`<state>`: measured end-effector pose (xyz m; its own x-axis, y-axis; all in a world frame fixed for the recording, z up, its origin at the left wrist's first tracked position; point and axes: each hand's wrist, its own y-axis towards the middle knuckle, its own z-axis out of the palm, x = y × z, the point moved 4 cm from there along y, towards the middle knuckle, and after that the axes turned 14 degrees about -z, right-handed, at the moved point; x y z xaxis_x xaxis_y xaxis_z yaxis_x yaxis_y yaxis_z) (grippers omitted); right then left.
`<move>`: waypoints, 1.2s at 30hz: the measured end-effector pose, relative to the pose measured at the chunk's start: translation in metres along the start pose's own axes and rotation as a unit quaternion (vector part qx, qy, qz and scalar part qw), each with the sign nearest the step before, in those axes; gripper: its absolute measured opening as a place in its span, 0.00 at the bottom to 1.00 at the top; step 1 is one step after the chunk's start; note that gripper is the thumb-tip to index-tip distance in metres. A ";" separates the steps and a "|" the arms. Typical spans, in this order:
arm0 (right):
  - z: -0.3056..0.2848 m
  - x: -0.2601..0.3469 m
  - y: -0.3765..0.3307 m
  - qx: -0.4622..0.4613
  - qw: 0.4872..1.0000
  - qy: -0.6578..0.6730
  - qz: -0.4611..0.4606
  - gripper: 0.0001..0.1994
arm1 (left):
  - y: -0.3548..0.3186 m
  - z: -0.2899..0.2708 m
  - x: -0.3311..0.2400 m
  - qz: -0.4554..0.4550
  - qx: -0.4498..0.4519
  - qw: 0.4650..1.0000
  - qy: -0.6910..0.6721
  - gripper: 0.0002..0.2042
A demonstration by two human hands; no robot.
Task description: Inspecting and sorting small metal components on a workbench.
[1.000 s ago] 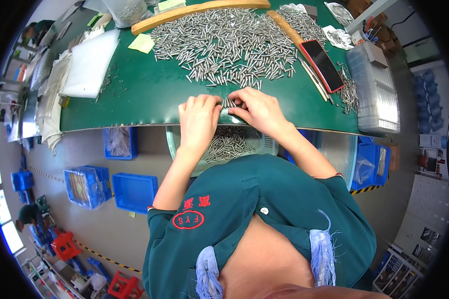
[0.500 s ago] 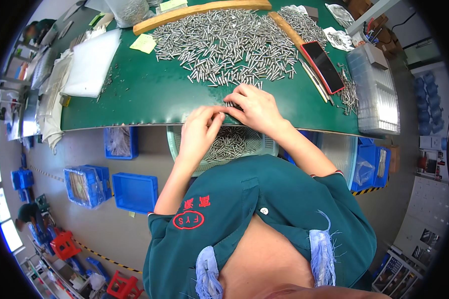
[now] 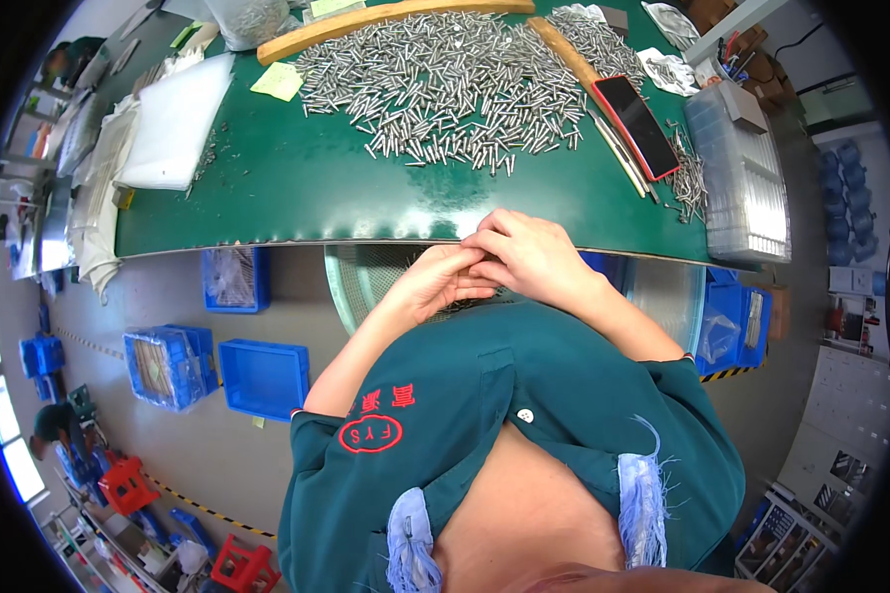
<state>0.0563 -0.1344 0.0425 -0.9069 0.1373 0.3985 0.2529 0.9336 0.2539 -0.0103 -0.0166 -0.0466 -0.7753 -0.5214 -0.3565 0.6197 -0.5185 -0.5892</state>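
Observation:
My left hand [image 3: 437,281] and my right hand [image 3: 534,255] meet at the table's front edge, over a pale green basket [image 3: 344,287]. The left palm is turned up with its fingers curled. Over it bend the right fingers, closed and touching the left fingertips. Whatever lies between the hands is hidden by them. Small metal pins, screw-like in shape, fill a wide pile [image 3: 455,89] on the green table [image 3: 297,198], beyond my hands. Most of the basket's inside is covered by my hands and shirt.
A wooden bar [image 3: 386,16] and a second wooden strip [image 3: 562,49] border the pile. A red-edged phone [image 3: 637,127] and thin rods [image 3: 618,156] lie to its right, near clear plastic boxes [image 3: 737,178]. White sheets [image 3: 178,124] lie left. Blue bins [image 3: 264,376] stand on the floor.
Both hands have drawn back from the tabletop to its front edge, over the basket. The pins that showed between my fingers and at the near edge of the pile are out of sight.

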 end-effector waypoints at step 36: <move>-0.006 -0.023 -0.006 -0.142 0.901 0.367 0.184 0.08 | -0.044 0.031 -0.030 0.084 -0.133 0.949 0.275 0.13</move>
<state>0.0781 -0.1448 0.0368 -0.3037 0.0678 0.9503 0.6612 0.7331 0.1590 -0.0101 0.0007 0.0128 -0.6606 -0.1121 -0.7423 0.7437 -0.2326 -0.6267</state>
